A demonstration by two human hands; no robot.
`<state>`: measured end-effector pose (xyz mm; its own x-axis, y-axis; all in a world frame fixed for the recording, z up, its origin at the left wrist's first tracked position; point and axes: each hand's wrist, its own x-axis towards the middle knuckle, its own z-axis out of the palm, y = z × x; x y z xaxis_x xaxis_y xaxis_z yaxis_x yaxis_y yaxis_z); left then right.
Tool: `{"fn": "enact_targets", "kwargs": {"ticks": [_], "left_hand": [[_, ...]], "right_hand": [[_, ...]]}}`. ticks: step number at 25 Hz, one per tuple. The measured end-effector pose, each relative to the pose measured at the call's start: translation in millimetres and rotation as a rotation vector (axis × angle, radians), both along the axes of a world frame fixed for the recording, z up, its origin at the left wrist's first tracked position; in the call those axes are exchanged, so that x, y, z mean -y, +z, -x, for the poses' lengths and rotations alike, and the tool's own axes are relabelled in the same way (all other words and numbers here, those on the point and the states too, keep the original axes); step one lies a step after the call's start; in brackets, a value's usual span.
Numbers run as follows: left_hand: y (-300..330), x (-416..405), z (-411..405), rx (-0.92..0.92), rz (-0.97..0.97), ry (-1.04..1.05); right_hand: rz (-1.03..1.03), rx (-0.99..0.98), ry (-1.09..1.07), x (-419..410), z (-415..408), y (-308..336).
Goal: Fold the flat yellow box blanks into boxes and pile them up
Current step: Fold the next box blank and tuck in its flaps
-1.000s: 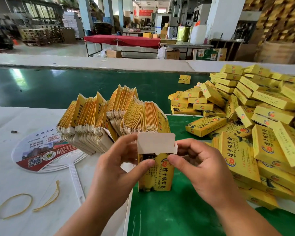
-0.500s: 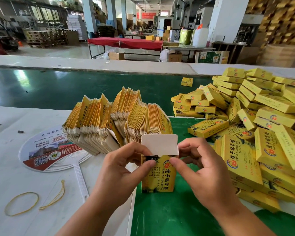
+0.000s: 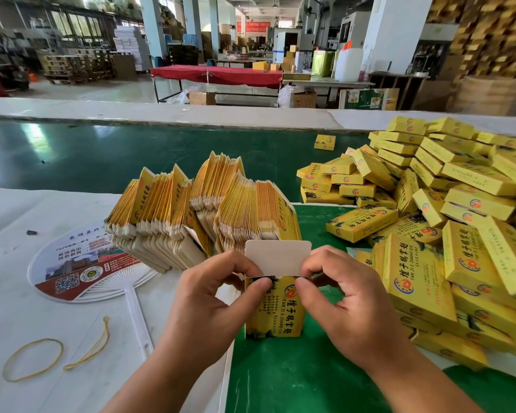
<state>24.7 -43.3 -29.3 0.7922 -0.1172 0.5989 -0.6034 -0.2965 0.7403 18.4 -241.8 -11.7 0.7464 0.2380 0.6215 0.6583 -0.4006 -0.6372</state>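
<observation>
Right at the near edge of the green mat (image 3: 295,383), both hands have one yellow box (image 3: 276,311) standing upright, btm end on the mat, top end open. Left hand (image 3: 215,305) pinches the upper left corner, thumb on the printed front, other fingers curled behind; right hand (image 3: 349,305) mirrors it on the upper right corner. So both sets of fingers are clamped on the box, not spread. White tuck flap (image 3: 277,257) stands straight up between the two thumbs, not yet bent over.

Step in hand, as I read it: closing the top. To do it well, keep the body squared w/ the thumbs (a skewed tube won't take the flap), get the small side tabs folded inward first if they aren't already (can't tell, fingers hide them), then crease the flap along its score line and slide its edge inside the front panel w/o buckling.

Unfolded blanks (image 3: 197,216) sit fanned in a thick stack just behind the hands. Finished boxes (image 3: 447,210) are heaped to the right, near the right hand, which is where this one should go. A paper fan (image 3: 81,263) and rubber bands (image 3: 33,357) lie on the white surface to the left.
</observation>
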Motion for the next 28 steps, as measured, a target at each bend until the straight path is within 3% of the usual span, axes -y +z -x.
{"fn": "enact_targets", "kwargs": {"ticks": [5,9,14,28], "left_hand": [[-2,2,1,-0.041,0.133,-0.031],[-3,1,-2,-0.117,0.195,-0.085],[-5,-2,-3,-0.069,0.093,-0.022],[2,-1,1,-0.024,0.128,-0.029]], "right_hand": [[-0.210,-0.173,-0.042,2,1,-8],[-0.163,-0.154,0.007,3,0,-6],[-0.164,-0.147,0.024,1,2,-2],[-0.162,-0.091,-0.003,1,5,2]]}}
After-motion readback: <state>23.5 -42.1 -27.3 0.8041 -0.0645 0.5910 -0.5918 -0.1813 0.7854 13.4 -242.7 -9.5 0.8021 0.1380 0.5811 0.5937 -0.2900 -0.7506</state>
